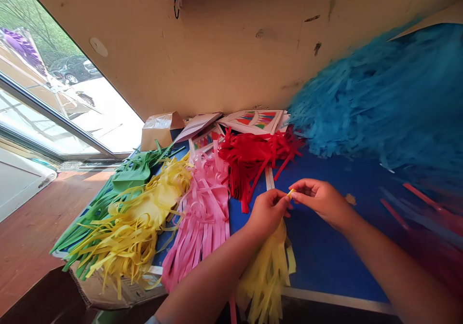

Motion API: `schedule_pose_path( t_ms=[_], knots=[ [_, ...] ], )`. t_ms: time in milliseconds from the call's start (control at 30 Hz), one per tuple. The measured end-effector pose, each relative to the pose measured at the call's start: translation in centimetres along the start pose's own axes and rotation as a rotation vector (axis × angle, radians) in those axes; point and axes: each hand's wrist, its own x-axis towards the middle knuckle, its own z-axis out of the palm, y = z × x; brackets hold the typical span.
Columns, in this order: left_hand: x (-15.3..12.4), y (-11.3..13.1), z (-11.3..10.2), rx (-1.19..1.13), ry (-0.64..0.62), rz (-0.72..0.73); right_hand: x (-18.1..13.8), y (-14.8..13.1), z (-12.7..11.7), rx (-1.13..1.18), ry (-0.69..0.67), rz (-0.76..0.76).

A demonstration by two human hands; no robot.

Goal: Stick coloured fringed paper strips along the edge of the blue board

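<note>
My left hand and my right hand meet over the blue table, both with fingers pinched. Between their fingertips shows a small narrow end of yellow paper. Below my left hand a pale yellow paper fringe hangs down over the table's front edge. My left hand and forearm hide its upper part, so I cannot tell how it joins the pinched end. Left of my hands lies a pink paper fringe, and behind them a red paper fringe.
Yellow and green paper fringes lie on the table's left side. Printed sheets lean at the wall. A large blue fringed mass stands at right. The blue tabletop ends in a pale edge. A cardboard box sits below left.
</note>
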Motion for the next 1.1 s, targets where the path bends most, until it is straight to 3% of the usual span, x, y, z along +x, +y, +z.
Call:
schedule_pose_path(
  t_ms=[267,600,867,1100],
  knots=[
    [-0.1,0.4,0.0,-0.003,0.004,-0.014,0.0,-0.2,-0.3,0.052,-0.012,0.041],
    [0.0,0.1,0.1,0.038,0.003,-0.001,0.1,-0.1,-1.0,-0.064,-0.011,-0.014],
    [-0.1,0.0,-0.1,0.116,-0.078,0.072,-0.3,-0.6,-0.4,-0.232,-0.145,-0.076],
    [-0.4,0.6,0.0,0.214,-0.074,0.075,0.1,-0.7,-1.3,-0.237,0.087,-0.049]
  ],
)
